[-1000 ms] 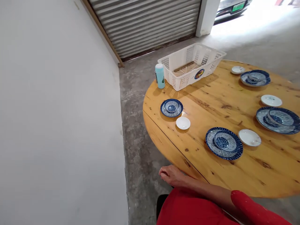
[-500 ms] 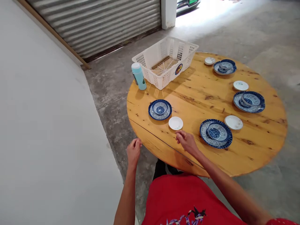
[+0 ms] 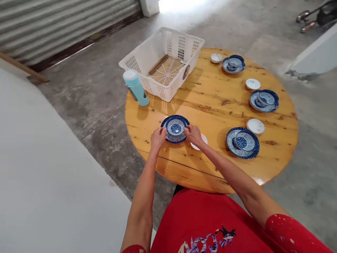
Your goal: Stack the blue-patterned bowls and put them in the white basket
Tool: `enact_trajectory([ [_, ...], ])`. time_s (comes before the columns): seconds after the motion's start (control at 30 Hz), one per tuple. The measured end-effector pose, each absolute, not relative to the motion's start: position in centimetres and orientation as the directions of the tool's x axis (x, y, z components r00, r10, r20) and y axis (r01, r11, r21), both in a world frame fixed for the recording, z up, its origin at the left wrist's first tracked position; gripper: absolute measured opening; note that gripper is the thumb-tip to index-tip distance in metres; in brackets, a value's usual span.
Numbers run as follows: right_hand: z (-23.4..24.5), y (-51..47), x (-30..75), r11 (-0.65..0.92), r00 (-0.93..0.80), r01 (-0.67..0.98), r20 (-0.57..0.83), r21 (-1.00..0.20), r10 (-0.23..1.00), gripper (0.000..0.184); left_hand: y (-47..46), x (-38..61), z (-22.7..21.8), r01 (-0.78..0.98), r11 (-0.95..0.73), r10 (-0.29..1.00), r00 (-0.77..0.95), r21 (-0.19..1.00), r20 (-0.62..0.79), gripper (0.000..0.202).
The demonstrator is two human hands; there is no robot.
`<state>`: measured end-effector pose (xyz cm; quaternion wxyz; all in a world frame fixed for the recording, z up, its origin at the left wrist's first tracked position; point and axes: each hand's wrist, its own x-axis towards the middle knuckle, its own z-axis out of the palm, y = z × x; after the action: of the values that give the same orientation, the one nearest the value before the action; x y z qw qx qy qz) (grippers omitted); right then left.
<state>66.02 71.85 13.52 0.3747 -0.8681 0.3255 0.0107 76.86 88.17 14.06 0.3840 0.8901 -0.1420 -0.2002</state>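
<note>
A blue-and-white bowl (image 3: 175,129) sits on a blue-patterned plate (image 3: 174,118) near the left edge of the round wooden table. My left hand (image 3: 158,137) is closed with its fingertips at the bowl's left side, over the plate's rim. From the right, my right hand (image 3: 193,135) reaches the opposite side of the bowl, thumb and fingers pinched on it. Under my right wrist lies a small white dish (image 3: 199,143), partly covered. Contact between my fingers and the plate beneath cannot be made out clearly.
A white plastic basket (image 3: 171,92) stands at the table's (image 3: 210,116) back left, beside a light-blue bottle (image 3: 137,89). Along the right are more plates with bowls (image 3: 242,143), each near a small white dish (image 3: 255,126). A white wall (image 3: 52,175) borders my left.
Both hands have moved forward to the bowl and plate, closing at either side. My right hand has passed over the small white dish. The view has turned right.
</note>
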Motion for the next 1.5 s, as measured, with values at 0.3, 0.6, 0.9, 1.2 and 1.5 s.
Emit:
enact_trajectory([
  [0.3,13.0,72.5,68.6,-0.468,0.674,-0.73,-0.414,-0.498,-0.611,0.038,85.6,80.0,13.1,-0.435,-0.8,-0.563,0.783,0.414,-0.266,0.032],
  [0.6,16.1,70.8,63.6,-0.403,0.639,-0.725,-0.325,-0.559,-0.697,0.031,81.7,76.5,17.9,-0.63,-0.742,-0.664,0.736,0.228,-0.129,0.029],
  [0.9,19.2,64.1,48.9,-0.285,0.404,-0.793,-0.114,-0.538,-0.908,0.025,72.4,64.5,19.6,-0.804,-0.465,-0.88,0.465,0.37,-0.094,0.026],
  [1.2,15.4,56.0,38.9,-0.275,0.395,-0.785,-0.107,-0.555,-0.912,0.024,63.9,54.3,17.6,-0.789,-0.506,-0.861,0.438,0.349,-0.26,0.028],
  [1.5,14.0,50.5,36.4,-0.519,0.615,-0.776,-0.247,-0.357,-0.749,0.038,61.0,49.4,16.2,-0.643,-0.708,-0.706,0.635,0.291,-0.314,0.05],
])
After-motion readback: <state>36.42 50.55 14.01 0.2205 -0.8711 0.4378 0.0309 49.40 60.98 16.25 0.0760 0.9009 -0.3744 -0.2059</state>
